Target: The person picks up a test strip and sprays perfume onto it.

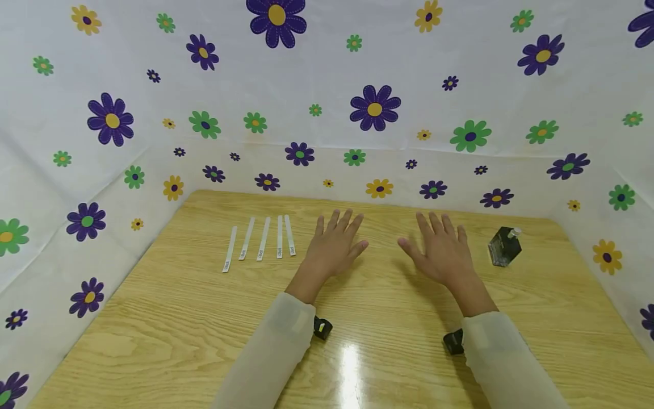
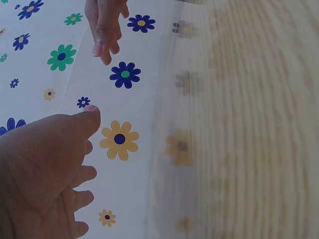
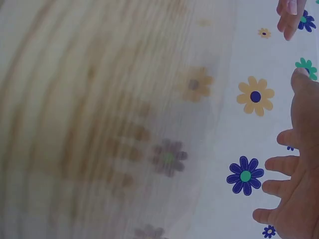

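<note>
Left of the frame's centre, five strips (image 1: 263,239) lie spread on the table (image 1: 378,318), print at their lower ends. They look like paper: very light, thin, easily bent or creased. Lying flat, they would be awkward to pick up; I'd catch a long edge with my nail and pinch lightly, away from the print.

Near the middle, just right of the strips, is my left grip (image 1: 332,247), fingers spread and holding nothing. Right of centre, my right grip (image 1: 443,253) is likewise spread and free.

Farther right, the bottle (image 1: 504,247) is on the table, its pale nozzle (image 1: 515,232) towards the upper right. It looks like glass: stiff, fairly heavy for its size, smooth enough to slip, breakable if dropped. I'd take it round the flat body, keeping pressure off the nozzle.
</note>
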`<action>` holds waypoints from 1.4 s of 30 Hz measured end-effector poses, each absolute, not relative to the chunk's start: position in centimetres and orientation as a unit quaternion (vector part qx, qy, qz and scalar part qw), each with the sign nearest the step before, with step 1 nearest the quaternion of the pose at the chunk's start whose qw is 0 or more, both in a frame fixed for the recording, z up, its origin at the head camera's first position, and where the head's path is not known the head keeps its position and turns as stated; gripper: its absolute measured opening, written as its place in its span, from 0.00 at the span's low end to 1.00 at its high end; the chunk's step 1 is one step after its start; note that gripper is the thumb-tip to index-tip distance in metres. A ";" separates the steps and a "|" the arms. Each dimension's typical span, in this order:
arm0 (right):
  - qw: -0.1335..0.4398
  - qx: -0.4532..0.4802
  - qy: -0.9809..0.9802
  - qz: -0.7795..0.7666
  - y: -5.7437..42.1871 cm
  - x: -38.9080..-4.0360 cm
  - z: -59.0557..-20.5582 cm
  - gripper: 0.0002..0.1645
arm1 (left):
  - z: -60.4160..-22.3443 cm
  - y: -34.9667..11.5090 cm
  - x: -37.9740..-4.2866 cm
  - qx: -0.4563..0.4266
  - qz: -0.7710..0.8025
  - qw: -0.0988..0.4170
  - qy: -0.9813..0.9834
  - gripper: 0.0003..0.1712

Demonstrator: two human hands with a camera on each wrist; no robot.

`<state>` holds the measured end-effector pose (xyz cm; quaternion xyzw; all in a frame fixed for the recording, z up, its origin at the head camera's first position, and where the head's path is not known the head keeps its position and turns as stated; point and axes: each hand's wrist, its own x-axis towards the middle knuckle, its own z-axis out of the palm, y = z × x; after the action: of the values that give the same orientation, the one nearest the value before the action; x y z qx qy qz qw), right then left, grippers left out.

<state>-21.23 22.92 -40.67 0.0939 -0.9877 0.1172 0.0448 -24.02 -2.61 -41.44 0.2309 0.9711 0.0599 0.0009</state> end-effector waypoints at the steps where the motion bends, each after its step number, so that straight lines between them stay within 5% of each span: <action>1: 0.044 0.096 -0.987 0.117 23.0 -21.3 -40.7 0.54 | -41.4 -2.7 -24.0 0.230 0.062 0.003 0.971 0.40; 9: 0.061 0.123 -0.985 0.108 24.0 -21.8 -40.1 0.47 | -41.1 -4.1 -24.3 0.214 0.067 0.028 0.974 0.43; 42: 0.023 0.135 -0.989 0.061 31.9 -21.9 -36.0 0.48 | -41.6 -15.6 -24.9 0.191 0.083 0.093 0.974 0.47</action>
<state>-21.92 31.88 -36.04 0.1350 -0.9887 0.0610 0.0230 -24.89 -15.64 -41.61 0.1910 0.9736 0.0833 0.0927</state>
